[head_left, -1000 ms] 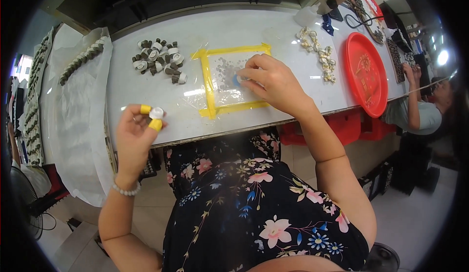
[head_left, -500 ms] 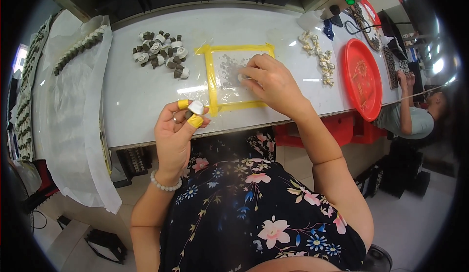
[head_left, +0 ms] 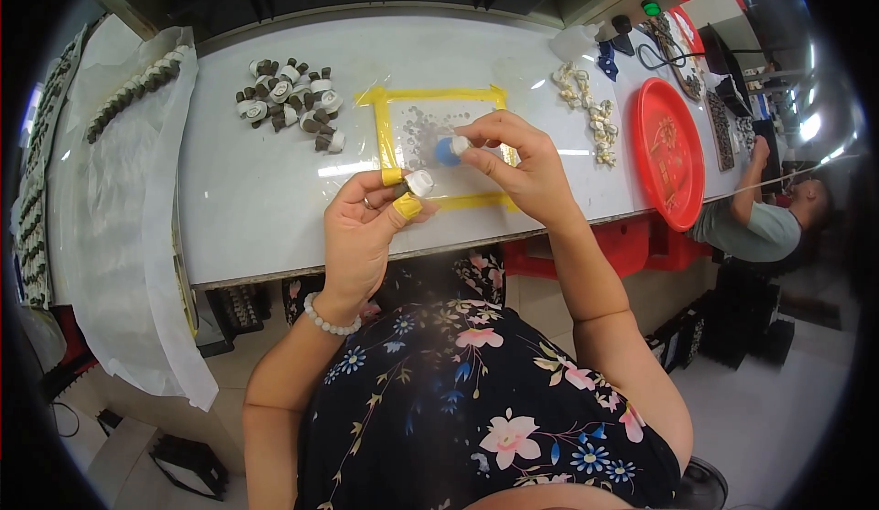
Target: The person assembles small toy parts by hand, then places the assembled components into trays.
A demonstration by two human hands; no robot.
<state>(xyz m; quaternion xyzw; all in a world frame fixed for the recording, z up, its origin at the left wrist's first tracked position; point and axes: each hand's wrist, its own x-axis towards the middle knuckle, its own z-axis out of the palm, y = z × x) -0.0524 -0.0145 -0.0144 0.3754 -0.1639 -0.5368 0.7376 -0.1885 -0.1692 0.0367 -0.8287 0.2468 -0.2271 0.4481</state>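
Observation:
My left hand (head_left: 359, 235), with yellow tape on its thumb and a finger, pinches a small piece with a white rosette-like top (head_left: 418, 183) and a dark stem. Just to its right, my right hand (head_left: 529, 167) grips a small round tool with a blue disc face (head_left: 447, 151) and a whitish end between thumb and fingertips. The blue disc is close to the white top; a gap shows between them. Both hands are over the near part of a clear sheet bordered with yellow tape (head_left: 385, 135), which bears many small grey round marks.
Several similar white-and-dark pieces (head_left: 291, 98) lie at the back left. A row of them (head_left: 137, 93) rests on white sheeting (head_left: 128, 217) farther left. Cream-and-gold pieces (head_left: 600, 130) and a red oval tray (head_left: 669, 153) are on the right, where another person (head_left: 755, 226) sits.
My right hand has lifted the round tool off the taped sheet and drawn it nearer, its blue face now showing. My left hand has moved right and slightly up with the white-topped piece.

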